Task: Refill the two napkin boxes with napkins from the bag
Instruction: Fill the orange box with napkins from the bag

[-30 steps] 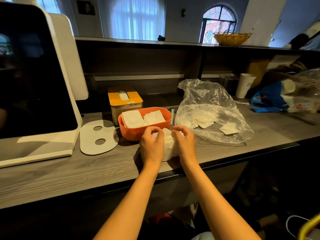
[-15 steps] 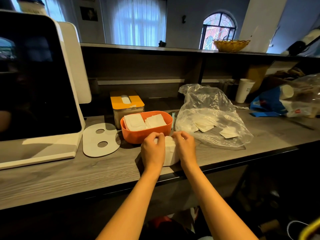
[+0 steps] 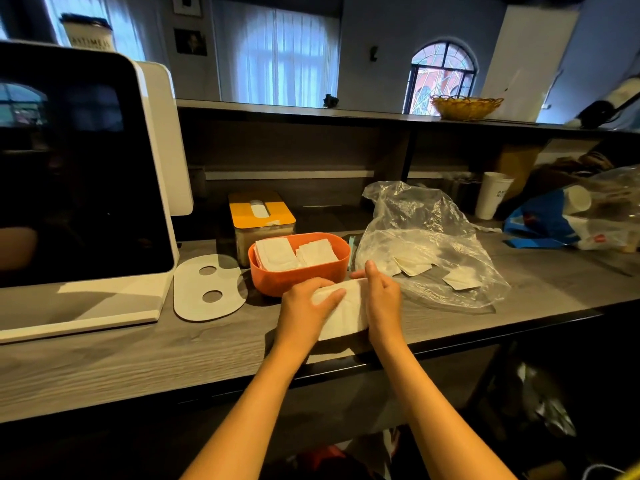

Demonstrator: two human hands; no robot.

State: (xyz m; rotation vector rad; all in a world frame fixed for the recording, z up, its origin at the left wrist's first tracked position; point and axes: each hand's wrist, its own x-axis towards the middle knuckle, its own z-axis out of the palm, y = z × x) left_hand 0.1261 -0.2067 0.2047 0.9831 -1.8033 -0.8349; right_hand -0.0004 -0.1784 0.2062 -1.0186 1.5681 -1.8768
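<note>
Single head-worn wide-angle view, looking forward and down from above the near edge of the counter (image 3: 145,358). Both forearms enter from the bottom of frame. The counter lies close below the lens, running left to right; the raised shelf (image 3: 311,110) and windows stand far beyond. No second view to compare.

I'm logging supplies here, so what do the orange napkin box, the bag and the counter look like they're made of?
Orange napkin box: likely matte moulded plastic, with its even colour and rounded rim. Bag: thin clear plastic film, crinkled, glossy, napkins visible through it. Counter: grey wood-grain surface, matte; solid wood or laminate cannot be told.
</note>
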